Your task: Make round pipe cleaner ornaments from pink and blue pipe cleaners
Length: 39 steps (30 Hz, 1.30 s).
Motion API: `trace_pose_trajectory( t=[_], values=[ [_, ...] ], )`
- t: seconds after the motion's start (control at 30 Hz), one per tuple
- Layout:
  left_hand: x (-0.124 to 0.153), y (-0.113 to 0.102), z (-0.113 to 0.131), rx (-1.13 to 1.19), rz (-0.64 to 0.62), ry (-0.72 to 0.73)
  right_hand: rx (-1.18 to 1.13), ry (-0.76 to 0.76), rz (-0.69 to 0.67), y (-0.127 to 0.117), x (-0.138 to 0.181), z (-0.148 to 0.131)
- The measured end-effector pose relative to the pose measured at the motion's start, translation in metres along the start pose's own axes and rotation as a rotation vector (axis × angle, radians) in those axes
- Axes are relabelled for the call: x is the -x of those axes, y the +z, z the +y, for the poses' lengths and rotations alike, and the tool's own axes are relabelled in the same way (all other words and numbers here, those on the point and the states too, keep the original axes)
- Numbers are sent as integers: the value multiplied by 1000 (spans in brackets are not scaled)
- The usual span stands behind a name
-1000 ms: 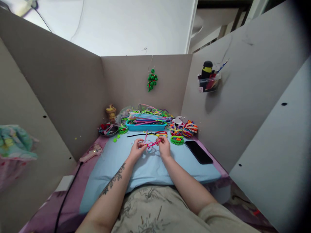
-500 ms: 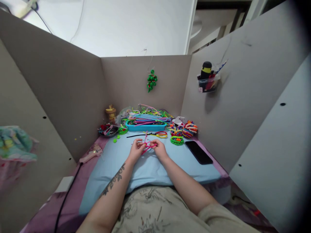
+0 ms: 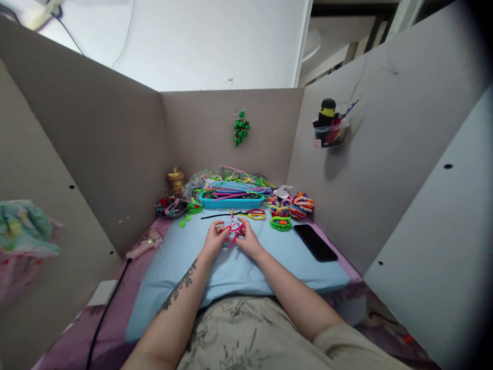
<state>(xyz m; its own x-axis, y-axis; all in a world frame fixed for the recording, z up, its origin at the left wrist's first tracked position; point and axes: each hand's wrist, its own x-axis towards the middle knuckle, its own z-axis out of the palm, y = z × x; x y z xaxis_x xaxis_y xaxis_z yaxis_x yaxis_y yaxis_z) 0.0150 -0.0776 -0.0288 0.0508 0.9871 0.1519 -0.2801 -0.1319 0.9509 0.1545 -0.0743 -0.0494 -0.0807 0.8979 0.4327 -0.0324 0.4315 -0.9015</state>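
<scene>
Bent pink pipe cleaners (image 3: 233, 229) are held between my two hands, above the light blue cloth (image 3: 185, 257). My left hand (image 3: 216, 237) pinches them from the left, and my right hand (image 3: 248, 240) grips them from the right with thumb and fingers. Some ends stick up and others point down toward me. Just beyond my hands lie a black pipe cleaner (image 3: 219, 216) and scissors with red and yellow handles (image 3: 256, 214).
At the back stands a blue tray (image 3: 233, 203) heaped with colourful pipe cleaners. Finished fuzzy pieces (image 3: 280, 223) and a black phone (image 3: 315, 242) lie on the right. A pink glue gun (image 3: 144, 246) with a black cord rests at left. Grey panels surround the table.
My right hand has shifted slightly left and its fingers have changed position on the pink pipe cleaners. The pieces have turned, with one end now pointing down. My left hand stays nearly in place.
</scene>
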Motion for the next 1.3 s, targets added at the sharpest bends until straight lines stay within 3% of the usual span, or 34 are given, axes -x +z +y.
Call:
trace_pose_trajectory(
  t=[0.13, 0.33, 0.67, 0.83, 0.97, 1.2, 1.3],
  values=[
    [0, 0, 2, 2, -4, -33, 37, -7, 16, 0, 0, -2],
    [0, -3, 1, 20, -52, -63, 173, -135, 70, -2, 0, -4],
    [1, -1, 2, 20, -75, -61, 202, -124, 245, -3, 0, -7],
    [-3, -4, 1, -21, -3, -19, 381, -289, 257, -7, 0, -12],
    [-6, -8, -1, -23, 73, 29, 498, -425, 114, -3, 5, -17],
    [-16, -17, -7, 105, 249, 112, 744, -758, -368, 14, 23, -28],
    [-19, -22, -7, 178, 356, 128, 792, -863, -487, 19, 28, -31]
  ],
)
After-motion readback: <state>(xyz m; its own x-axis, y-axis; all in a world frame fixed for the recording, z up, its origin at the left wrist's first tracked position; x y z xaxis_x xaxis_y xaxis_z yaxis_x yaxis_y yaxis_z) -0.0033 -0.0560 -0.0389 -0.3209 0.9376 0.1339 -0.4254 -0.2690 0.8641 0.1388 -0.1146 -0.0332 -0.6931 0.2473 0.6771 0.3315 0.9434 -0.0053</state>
